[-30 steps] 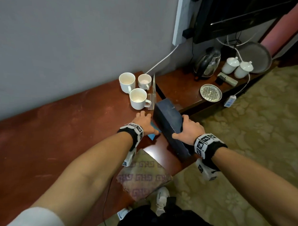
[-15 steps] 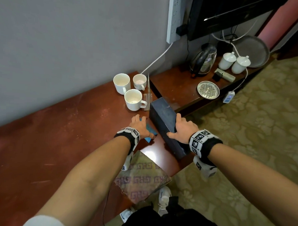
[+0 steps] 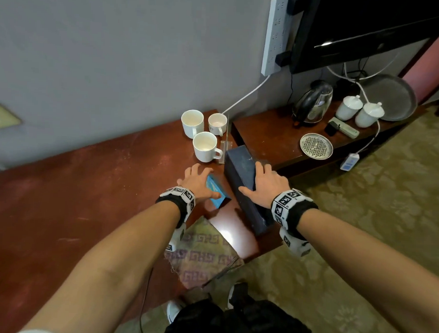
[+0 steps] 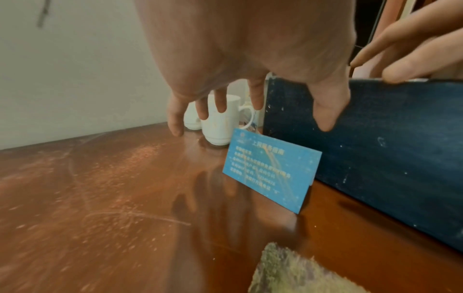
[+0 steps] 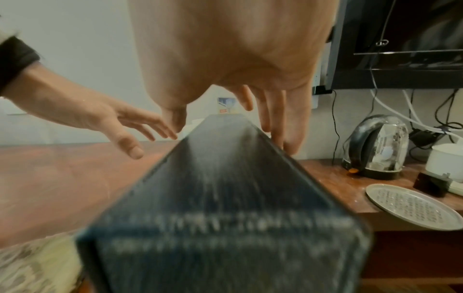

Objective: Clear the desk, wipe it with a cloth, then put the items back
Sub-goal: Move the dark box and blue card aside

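A dark blue box (image 3: 241,164) lies along the right end of the red-brown desk (image 3: 88,199). My right hand (image 3: 264,183) lies over its top with fingers straight down the far side and thumb spread, not clamped. A small blue printed card (image 3: 216,191) stands on the desk against the box's left side. My left hand (image 3: 197,176) hovers just above the card (image 4: 270,170) with fingers spread, touching nothing. Behind it stand three white cups (image 3: 205,146) and a clear acrylic stand (image 3: 225,146). A patterned cloth (image 3: 200,255) hangs over the desk's front edge.
To the right, a lower shelf carries a glass kettle (image 3: 312,104), a perforated metal dish (image 3: 316,146), two lidded white cups (image 3: 357,111), a remote (image 3: 343,127) and a round tray (image 3: 390,97). A white cable runs down the wall behind the cups. Carpet lies beyond the desk's right edge.
My left hand has lifted off the blue card and spread its fingers, so the card now shows. My right hand's grip on the box has loosened.
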A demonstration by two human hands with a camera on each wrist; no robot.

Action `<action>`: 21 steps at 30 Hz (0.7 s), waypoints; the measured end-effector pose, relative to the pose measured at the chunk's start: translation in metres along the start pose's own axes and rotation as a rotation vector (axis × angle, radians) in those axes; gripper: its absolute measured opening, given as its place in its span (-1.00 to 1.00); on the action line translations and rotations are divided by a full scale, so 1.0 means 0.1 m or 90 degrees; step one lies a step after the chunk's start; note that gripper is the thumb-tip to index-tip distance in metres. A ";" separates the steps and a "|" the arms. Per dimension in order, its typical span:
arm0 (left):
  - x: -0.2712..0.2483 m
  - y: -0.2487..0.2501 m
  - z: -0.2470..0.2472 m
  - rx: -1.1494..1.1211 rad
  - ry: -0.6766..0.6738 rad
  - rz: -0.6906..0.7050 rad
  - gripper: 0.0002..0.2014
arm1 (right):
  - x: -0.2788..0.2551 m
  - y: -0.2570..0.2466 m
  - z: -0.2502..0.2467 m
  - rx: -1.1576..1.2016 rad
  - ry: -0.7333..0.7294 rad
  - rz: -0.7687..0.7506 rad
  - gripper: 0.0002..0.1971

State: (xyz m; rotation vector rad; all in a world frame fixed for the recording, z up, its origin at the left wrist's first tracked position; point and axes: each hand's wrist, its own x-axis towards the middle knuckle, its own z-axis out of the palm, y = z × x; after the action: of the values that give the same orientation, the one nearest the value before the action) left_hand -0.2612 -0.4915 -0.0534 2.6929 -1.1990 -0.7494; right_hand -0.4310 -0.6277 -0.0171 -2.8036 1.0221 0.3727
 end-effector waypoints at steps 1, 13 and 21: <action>-0.05 -0.02 -0.01 -0.007 0.010 -0.007 -0.15 | 0.00 -0.02 -0.04 0.008 0.021 -0.009 -0.07; -0.89 -0.60 0.27 -0.082 0.065 -0.055 -0.26 | -0.33 -0.77 0.01 -0.022 0.068 -0.140 -0.31; -1.47 -1.01 0.82 -0.075 0.042 -0.091 -0.25 | -0.80 -1.24 0.85 -0.042 -0.130 -0.228 -0.33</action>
State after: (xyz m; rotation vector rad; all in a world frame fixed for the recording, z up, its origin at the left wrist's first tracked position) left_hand -0.3158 -0.3076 -0.0954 2.7034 -0.9260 -0.7173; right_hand -0.4251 -0.4663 -0.0721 -2.8523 0.4627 0.6367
